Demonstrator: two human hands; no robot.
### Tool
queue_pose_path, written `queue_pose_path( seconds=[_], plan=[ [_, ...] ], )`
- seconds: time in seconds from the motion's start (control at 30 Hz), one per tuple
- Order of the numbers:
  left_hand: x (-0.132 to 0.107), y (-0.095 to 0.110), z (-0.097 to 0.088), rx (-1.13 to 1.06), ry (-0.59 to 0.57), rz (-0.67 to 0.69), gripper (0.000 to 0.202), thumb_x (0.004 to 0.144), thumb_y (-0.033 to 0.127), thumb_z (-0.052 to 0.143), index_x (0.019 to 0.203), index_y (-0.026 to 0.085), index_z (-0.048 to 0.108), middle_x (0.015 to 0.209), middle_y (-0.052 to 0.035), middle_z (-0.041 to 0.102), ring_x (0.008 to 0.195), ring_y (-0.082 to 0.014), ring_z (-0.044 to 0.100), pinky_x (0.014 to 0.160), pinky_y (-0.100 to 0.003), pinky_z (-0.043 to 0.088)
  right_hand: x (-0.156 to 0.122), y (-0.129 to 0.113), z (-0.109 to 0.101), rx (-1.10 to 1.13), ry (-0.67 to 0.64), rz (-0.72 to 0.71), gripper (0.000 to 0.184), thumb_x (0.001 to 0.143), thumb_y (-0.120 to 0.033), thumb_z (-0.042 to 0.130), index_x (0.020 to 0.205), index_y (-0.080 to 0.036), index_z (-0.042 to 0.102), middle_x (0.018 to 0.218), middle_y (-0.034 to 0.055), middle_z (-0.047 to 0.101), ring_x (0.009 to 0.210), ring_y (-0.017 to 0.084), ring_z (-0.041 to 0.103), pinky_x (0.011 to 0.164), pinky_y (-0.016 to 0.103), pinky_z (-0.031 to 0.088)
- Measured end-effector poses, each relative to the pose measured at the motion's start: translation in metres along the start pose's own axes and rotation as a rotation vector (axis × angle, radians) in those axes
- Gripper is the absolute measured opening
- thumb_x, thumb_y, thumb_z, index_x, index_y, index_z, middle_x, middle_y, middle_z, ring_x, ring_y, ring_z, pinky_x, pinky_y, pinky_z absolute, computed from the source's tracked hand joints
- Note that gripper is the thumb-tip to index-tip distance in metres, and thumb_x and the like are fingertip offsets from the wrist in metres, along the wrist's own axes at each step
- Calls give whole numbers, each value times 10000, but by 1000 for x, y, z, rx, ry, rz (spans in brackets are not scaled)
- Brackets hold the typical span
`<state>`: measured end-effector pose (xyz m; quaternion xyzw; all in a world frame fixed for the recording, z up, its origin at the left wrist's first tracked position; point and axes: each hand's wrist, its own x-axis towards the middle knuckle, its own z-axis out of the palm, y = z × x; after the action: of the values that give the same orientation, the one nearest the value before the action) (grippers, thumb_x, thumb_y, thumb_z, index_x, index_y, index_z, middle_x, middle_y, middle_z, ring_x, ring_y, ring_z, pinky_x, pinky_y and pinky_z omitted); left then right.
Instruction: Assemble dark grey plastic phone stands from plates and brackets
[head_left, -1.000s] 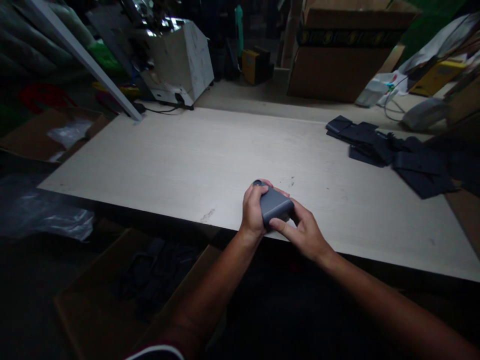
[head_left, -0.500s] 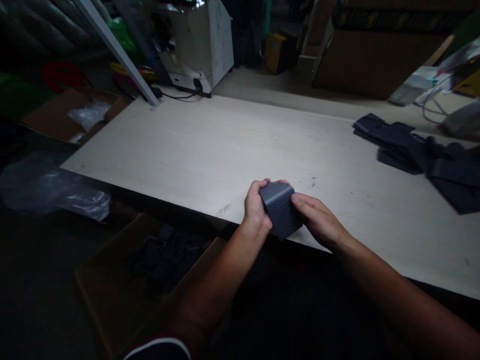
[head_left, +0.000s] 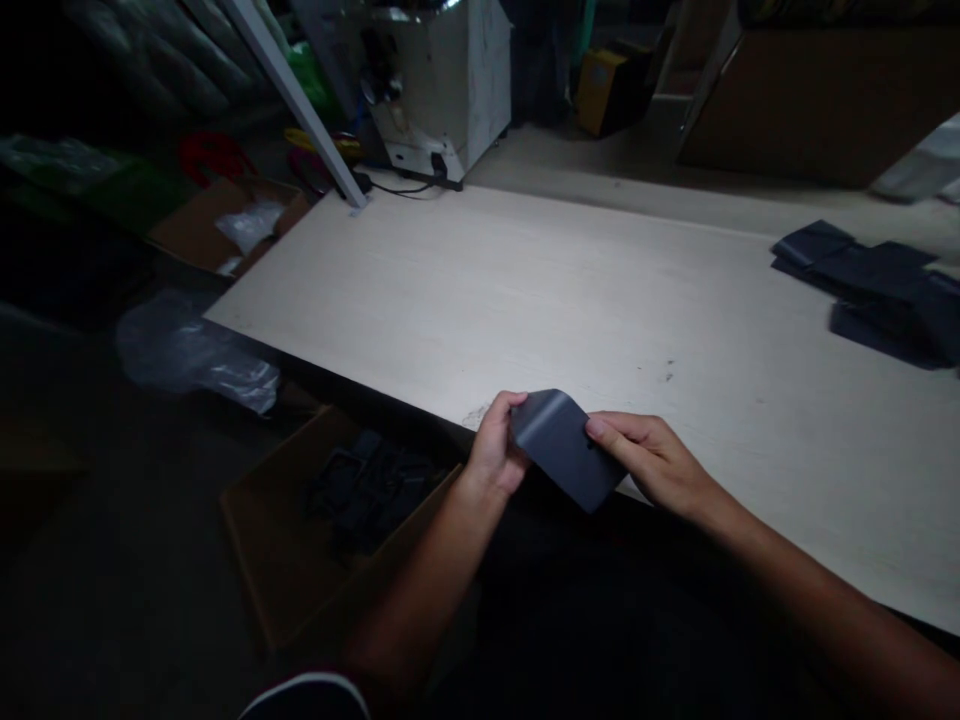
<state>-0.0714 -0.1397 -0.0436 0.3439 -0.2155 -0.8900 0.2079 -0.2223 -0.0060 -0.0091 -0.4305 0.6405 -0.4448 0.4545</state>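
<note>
A dark grey bent plastic panel (head_left: 574, 455) is held between my two hands at the table's front edge. My left hand (head_left: 501, 445) is closed on its left end, thumb on the top edge, the other fingers mostly hidden behind it. My right hand (head_left: 652, 455) pinches its right side, the thumb pressed on the face beside a small dark spot. The panel is tilted, with its curved fold at the upper left and a flat face toward me. Similar dark grey pieces (head_left: 874, 275) lie in a heap on the right of the table.
The pale table (head_left: 450, 290) stretches ahead. At the back stand a white machine (head_left: 442, 95) with a cable and a large cardboard box (head_left: 817, 110). Below on the left, an open carton (head_left: 274, 560) contains dark parts, near a clear plastic bag (head_left: 191, 345). A metal post (head_left: 300, 105) rises at the left.
The panel has turned in my hands, showing a broader, smoother face. Both hands stay on it. The view has swung to the left, so the surroundings appear farther right.
</note>
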Motion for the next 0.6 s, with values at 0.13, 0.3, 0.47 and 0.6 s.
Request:
queue_pose_path(
  seconds=[0.13, 0.3, 0.47, 0.6],
  plan=[
    [-62, 34, -48, 26, 166, 193, 239, 708, 371, 742, 766, 183, 606, 699, 16, 571, 631, -125, 556, 636, -248, 480, 3, 6, -3, -75, 56, -37, 441, 1014, -623, 571, 1110, -280, 830, 1168, 79, 782, 1144, 301, 712, 1040, 465, 542],
    [-122, 58, -165, 571, 906, 637, 405, 757, 597, 552, 897, 217, 538, 873, -4, 596, 835, -165, 615, 742, -256, 502, 26, 27, -6, -429, 109, -196, 486, 1003, -634, 566, 1221, -258, 785, 1228, 86, 775, 1141, 311, 731, 1032, 522, 568],
    [-167, -28, -247, 870, 1076, 233, 341, 924, 498, 648, 827, 183, 561, 797, -14, 588, 773, -178, 600, 761, -332, 517, 51, 41, 34, -887, -8, -472, 693, 969, -633, 602, 1457, -141, 630, 1520, 202, 584, 1409, 372, 557, 1186, 555, 442],
    [-208, -138, -239, 1094, 917, -22, 291, 982, 445, 691, 969, 155, 674, 936, -30, 661, 838, -189, 653, 770, -339, 571, 68, 55, 72, -1138, -120, -455, 882, 910, -618, 704, 1619, -169, 435, 1696, 244, 320, 1571, 426, 316, 1258, 666, 231]
  ],
)
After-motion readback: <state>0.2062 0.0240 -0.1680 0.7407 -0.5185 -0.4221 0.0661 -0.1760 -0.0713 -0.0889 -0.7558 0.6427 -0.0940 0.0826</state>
